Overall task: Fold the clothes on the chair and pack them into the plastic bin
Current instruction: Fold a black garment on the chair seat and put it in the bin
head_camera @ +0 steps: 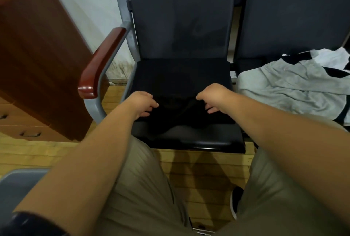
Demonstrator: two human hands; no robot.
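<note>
Both grips are closed on cloth. Your left grip (143, 104) has its fingers curled over the left edge of the black garment (180, 114). Your right grip (214, 99) pinches the same garment at its right side, fingers bunched on a raised fold. The two grips are level with each other and near together, with the cloth between them.

The garment lies on the seat of the dark chair (181, 27), across the middle of the cushion. It is black on black, so its outline cannot be traced in full. A bare strip of seat shows along the front edge.

Left of the seat is a red-brown armrest (102, 59) on a grey metal frame. On the next seat to your right lies a loose heap of clothes (295, 84) in grey, white and black — unfolded, well apart from both grips. A wooden cabinet (37, 55) stands at far left on the plank floor (198, 169).
</note>
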